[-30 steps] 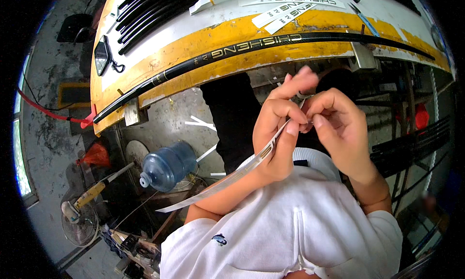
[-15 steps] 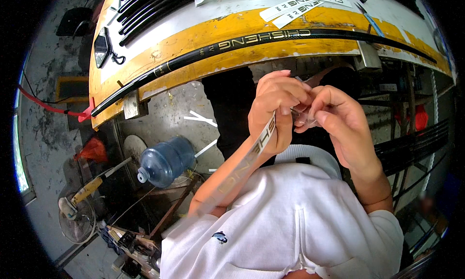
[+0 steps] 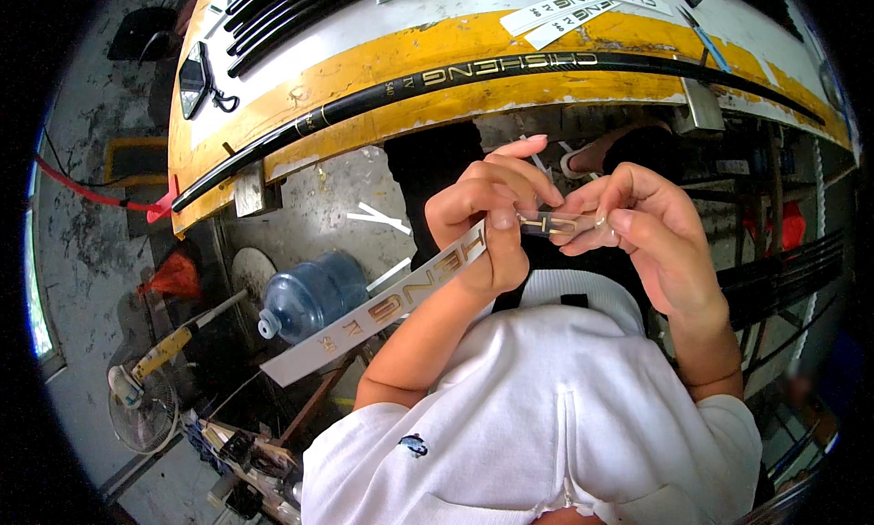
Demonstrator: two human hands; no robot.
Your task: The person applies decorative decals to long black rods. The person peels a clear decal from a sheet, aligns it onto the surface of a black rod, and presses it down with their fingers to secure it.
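Note:
My left hand [image 3: 478, 206] pinches a long white decal strip [image 3: 382, 308] with gold lettering between thumb and fingers. The strip's loose end slants down to the left, above my left forearm. Between the two hands, a clear film [image 3: 557, 223] carrying part of the lettering stretches away from the white backing. Thumb and forefinger of my right hand [image 3: 657, 229] grip the film's far end. Beyond the hands, a black tapered rod [image 3: 364, 104] with similar gold lettering lies along the bench's near edge, touched by neither hand.
The yellow-and-white bench [image 3: 309, 65] holds several black rods [image 3: 278, 20], more decal strips [image 3: 569, 20], blue-handled tweezers [image 3: 710, 47] and a dark pointed object with a loop [image 3: 194, 81]. Two metal blocks flank its front edge. A blue water jug [image 3: 319, 293] and a fan [image 3: 144, 402] stand lower left.
My hands have drawn apart, the left moving leftward, so clear film now shows stretched between them. The strip's loose end has swung into clearer view, its lettered face visible.

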